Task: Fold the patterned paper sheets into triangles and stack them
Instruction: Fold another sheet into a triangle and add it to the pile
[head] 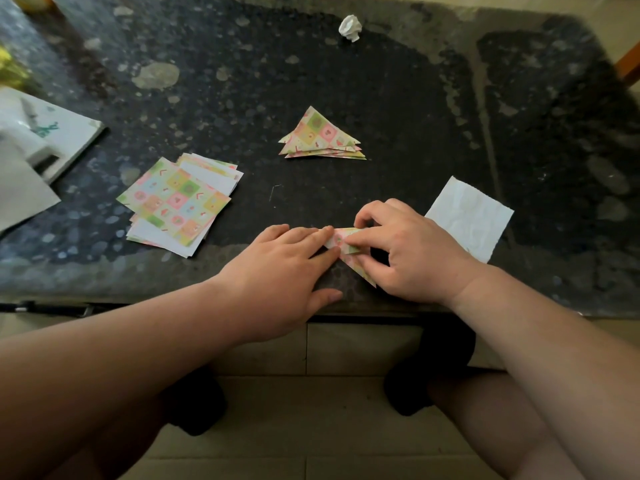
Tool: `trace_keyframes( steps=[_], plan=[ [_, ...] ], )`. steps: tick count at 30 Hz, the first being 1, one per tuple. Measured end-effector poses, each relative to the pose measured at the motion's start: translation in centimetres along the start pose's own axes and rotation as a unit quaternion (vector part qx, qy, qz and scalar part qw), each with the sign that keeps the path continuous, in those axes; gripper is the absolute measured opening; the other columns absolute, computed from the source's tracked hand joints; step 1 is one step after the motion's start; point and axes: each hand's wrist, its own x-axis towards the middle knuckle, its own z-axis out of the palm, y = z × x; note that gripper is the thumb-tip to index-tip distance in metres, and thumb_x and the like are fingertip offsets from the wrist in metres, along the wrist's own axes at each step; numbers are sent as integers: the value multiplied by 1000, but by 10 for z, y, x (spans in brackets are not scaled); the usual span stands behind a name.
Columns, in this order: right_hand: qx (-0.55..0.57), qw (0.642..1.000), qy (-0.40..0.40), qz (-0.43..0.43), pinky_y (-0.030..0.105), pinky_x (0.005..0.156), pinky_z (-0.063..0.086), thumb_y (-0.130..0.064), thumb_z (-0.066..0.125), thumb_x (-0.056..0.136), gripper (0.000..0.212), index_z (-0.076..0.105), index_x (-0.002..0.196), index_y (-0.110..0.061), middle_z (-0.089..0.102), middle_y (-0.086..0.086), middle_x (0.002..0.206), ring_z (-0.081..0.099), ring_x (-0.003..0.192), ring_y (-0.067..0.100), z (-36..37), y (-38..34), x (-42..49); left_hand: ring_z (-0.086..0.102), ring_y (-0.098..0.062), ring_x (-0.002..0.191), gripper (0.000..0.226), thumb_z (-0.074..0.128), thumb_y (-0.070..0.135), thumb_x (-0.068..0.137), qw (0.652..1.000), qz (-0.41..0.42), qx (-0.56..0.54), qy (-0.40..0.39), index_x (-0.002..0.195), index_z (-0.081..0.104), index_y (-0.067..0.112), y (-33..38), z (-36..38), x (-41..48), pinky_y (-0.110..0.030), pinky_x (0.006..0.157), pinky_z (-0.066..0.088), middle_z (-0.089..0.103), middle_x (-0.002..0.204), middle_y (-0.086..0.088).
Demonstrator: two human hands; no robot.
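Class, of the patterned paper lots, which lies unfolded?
The pile of square sheets on the left; the far stack is triangles, the near piece already folded.

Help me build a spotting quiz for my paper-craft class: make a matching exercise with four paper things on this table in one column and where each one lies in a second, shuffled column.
Things
1. stack of folded triangles
2. pile of unfolded patterned sheets
3. crumpled white paper ball
4. half-folded sheet

Places
A. near the far edge of the table
B. to the left of the left hand
C. pressed by the left hand and pinched by the right hand
D. mid-table, beyond both hands

Pairs: 1-D, 2-B, 3-A, 4-C
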Motion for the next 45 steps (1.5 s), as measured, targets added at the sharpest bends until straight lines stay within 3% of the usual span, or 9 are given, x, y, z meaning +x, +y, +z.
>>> trace_keyframes(
  steps=[4, 11, 17, 23, 28, 30, 36, 42, 45],
  plan=[
    [-6, 1000, -8, 20, 38, 71, 54, -38, 65, 95, 33, 72, 126, -32, 55, -7, 114, 50, 102, 16, -1, -2, 0, 10, -16, 156, 74, 19, 68, 99, 1000, -5, 3, -7, 162, 14, 30, -1, -3, 0, -39, 123, 12, 6, 171, 3],
    [-31, 998, -39, 40, 33, 79, 54, -39, 61, 97, 36, 68, 132, -35, 52, -10, 120, 46, 108, 12, -4, -7, 4, 22, -18, 152, 83, 3, 72, 91, 1000, -13, 8, -1, 160, 23, 31, 0, 0, -3, -39, 121, 19, 15, 170, 3],
    [-45, 996, -49, 59, 31, 78, 52, -41, 58, 98, 38, 65, 135, -37, 50, -11, 118, 45, 107, 11, -5, -15, 5, 17, -17, 153, 76, 17, 71, 95, 1000, -20, -9, -7, 161, 21, 32, 1, -3, -2, -39, 121, 15, 11, 170, 5],
    [-131, 983, -63, 113, 42, 91, 42, -39, 45, 101, 42, 54, 142, -36, 47, 2, 128, 43, 117, 25, -2, -41, 8, 22, -16, 150, 79, 22, 75, 94, 1000, -23, -8, -10, 158, 29, 31, 5, -7, 0, -38, 119, 22, 19, 168, 8],
    [-210, 966, -80, 131, 41, 80, 29, -39, 38, 105, 43, 51, 146, -37, 41, 3, 116, 38, 112, 27, -8, -56, 12, 23, -15, 149, 86, 19, 81, 89, 999, -27, 15, -23, 159, 26, 31, 7, -12, 1, -40, 122, 18, 20, 167, 8],
    [-228, 958, -97, 141, 41, 82, 30, -38, 34, 107, 44, 50, 147, -36, 42, 3, 118, 38, 113, 27, -9, -61, 14, 23, -16, 150, 86, 21, 82, 90, 999, -29, 19, -23, 159, 26, 31, 8, -14, 1, -42, 123, 16, 20, 168, 7],
    [-262, 933, -154, 191, 40, 80, 27, -46, 51, 96, 45, 59, 139, -36, 26, 1, 100, 37, 109, 25, -20, -53, 10, 18, -18, 152, 87, 24, 82, 91, 999, -34, 25, -31, 160, 24, 29, 11, -10, 1, -44, 124, 14, 16, 169, 5],
    [-267, 922, -183, 212, 40, 86, 37, -49, 52, 95, 48, 55, 142, -39, 34, 0, 101, 41, 110, 24, -29, -50, 9, 15, -19, 154, 86, 23, 82, 92, 999, -36, 19, -29, 160, 22, 30, 11, -9, -2, -44, 123, 16, 12, 170, 5],
    [-133, 941, -187, 248, 40, 88, 49, -40, 58, 93, 43, 60, 135, -38, 48, -2, 112, 49, 109, 20, -41, -42, 11, 14, -19, 154, 86, 22, 82, 92, 999, -36, 10, -31, 160, 22, 30, 10, -9, -1, -43, 123, 16, 11, 170, 6]
  ],
)
